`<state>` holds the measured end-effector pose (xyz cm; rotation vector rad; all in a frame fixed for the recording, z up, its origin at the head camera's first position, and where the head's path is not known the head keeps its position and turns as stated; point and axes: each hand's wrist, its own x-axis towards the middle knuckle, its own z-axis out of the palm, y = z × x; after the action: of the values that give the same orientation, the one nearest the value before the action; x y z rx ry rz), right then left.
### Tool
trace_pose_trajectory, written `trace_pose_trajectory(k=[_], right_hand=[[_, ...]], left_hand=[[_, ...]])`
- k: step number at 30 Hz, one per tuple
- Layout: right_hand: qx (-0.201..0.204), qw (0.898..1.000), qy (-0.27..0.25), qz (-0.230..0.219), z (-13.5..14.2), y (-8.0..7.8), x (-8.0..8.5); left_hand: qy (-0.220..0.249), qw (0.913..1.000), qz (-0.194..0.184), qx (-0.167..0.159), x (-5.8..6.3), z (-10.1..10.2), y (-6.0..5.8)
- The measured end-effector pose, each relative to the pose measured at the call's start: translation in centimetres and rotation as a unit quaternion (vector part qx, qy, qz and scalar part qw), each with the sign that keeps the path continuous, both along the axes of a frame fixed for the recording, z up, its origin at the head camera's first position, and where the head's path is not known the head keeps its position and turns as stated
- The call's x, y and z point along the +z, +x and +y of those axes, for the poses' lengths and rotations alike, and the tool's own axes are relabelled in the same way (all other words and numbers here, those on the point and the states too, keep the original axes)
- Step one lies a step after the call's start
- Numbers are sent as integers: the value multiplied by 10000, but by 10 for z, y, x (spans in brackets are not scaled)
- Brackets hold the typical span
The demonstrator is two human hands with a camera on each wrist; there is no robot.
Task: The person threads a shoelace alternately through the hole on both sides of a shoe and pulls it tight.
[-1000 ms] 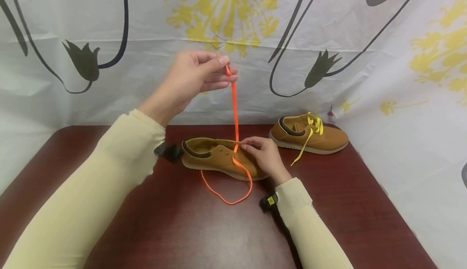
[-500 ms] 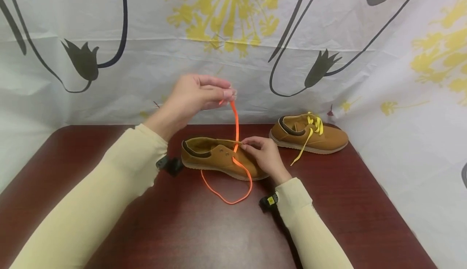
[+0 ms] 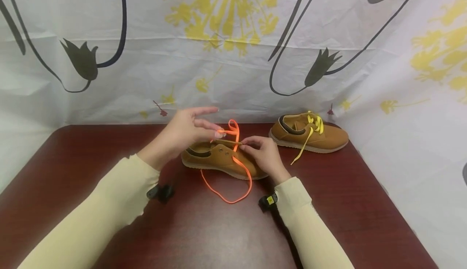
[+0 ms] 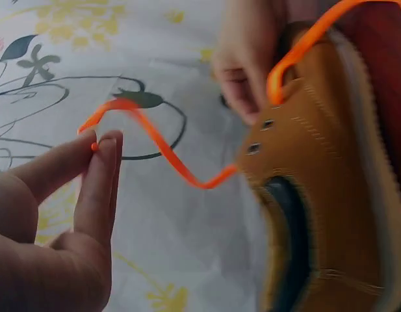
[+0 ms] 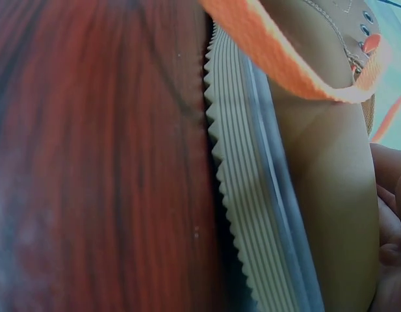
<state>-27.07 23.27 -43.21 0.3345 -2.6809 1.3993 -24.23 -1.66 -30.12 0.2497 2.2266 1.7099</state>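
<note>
A tan shoe lies on the table, toe to the right, with an orange shoelace through an eyelet near its front. Just above the shoe opening, my left hand pinches the lace between thumb and a fingertip, other fingers extended. From that pinch the lace sags slackly to the shoe in the left wrist view. My right hand rests over the toe area, thumb and index finger pinching the edge of the shoe's far flap. Bare eyelets show behind the laced one. The right wrist view shows the ridged sole.
Behind and to the right stands a matching tan shoe with a yellow lace, one end trailing onto the dark red table. A patterned white cloth hangs behind the table and along its sides. The orange lace loops in front of the near shoe.
My left hand has come down from high above the shoe to near its opening, still pinching the lace. The raised, taut lace is now slack and folded. The right hand has stayed put.
</note>
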Motion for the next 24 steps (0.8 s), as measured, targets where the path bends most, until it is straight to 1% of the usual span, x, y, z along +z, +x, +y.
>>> trace_pose_trajectory(k=[4, 7, 9, 11, 13, 15, 18, 22, 24], right_hand=[[-59, 10000, 28, 52, 0, 0, 0], [-99, 9999, 30, 24, 0, 1, 0], [-110, 9999, 32, -24, 0, 2, 0], [-117, 9999, 22, -52, 0, 2, -1], [-111, 9999, 7, -60, 0, 3, -1], [-115, 9999, 11, -35, -1, 3, 0], [-95, 9999, 54, 29, -2, 4, 0], [-67, 9999, 98, 81, -4, 4, 2], [-82, 9999, 97, 81, -4, 4, 3]], left_hand=[[-224, 9997, -66, -10, -17, -4, 4], [-313, 9991, -265, -53, -29, -7, 3], [-474, 9982, -327, -171, -35, -9, 2], [-539, 9974, -331, -337, -39, -10, 3], [-707, 9962, -169, -483, -43, -10, 4], [-807, 9954, 18, -513, -46, -10, 5], [-763, 9963, 164, -353, -51, -9, 9], [-478, 9988, 106, -32, -58, -8, 16], [-473, 9987, 187, 101, -62, -7, 19]])
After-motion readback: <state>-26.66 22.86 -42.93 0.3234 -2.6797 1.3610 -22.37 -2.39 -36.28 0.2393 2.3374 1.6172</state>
